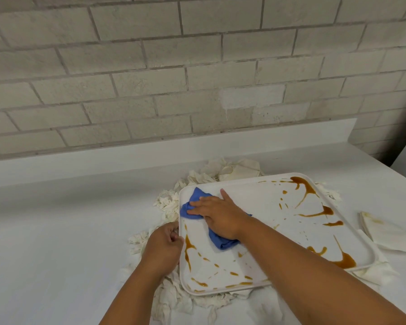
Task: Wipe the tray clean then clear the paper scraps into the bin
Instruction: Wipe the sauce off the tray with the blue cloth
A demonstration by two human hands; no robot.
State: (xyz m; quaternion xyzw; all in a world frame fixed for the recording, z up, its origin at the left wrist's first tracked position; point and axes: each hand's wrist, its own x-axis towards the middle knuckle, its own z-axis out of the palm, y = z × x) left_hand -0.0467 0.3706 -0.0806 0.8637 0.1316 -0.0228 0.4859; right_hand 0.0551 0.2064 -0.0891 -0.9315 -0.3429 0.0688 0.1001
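A white tray streaked with brown sauce lies on the white counter, tilted in plan. My right hand lies flat with straight fingers on a blue cloth, pressing it onto the tray's far left corner. My left hand grips the tray's left rim, fingers curled round the edge. Torn white paper scraps lie around and partly under the tray on all sides.
A folded, stained paper napkin sits to the right of the tray. A grey brick wall rises behind the counter's raised back ledge. The counter ends at the far right by a dark gap.
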